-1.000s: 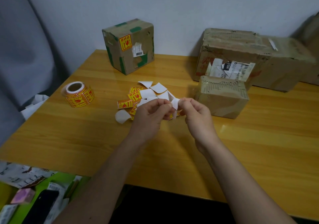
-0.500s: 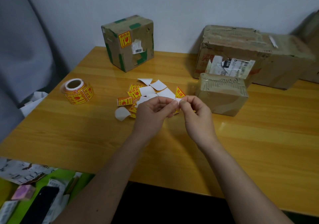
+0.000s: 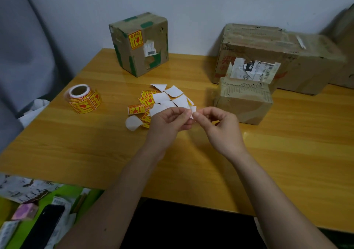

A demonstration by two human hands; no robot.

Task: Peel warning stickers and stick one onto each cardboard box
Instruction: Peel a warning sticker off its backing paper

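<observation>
Sticker in hand: small white-backed piece with a sliver of yellow at its upper edge, held above the table between both hands; too small to read its face.
Left hand: fingers curled, thumb and fingertips pinching the left edge of the piece.
Right hand: fingers curled, thumb and forefinger pinching the right edge; the two hands meet at the fingertips.
Loose pile: yellow-and-red warning stickers mixed with white backing papers, lying on the table just behind the left hand.
Sticker roll: lying on the table well to the left of the pile, with its core opening facing up.
Small box: plain cardboard box just beside the right hand, on its far right.
Large box: worn cardboard box with a torn shipping label, directly behind the small one, against the wall.
Labelled box: green-taped box at the back left, with a yellow warning sticker on its front face.
Table: glossy wooden top.
</observation>
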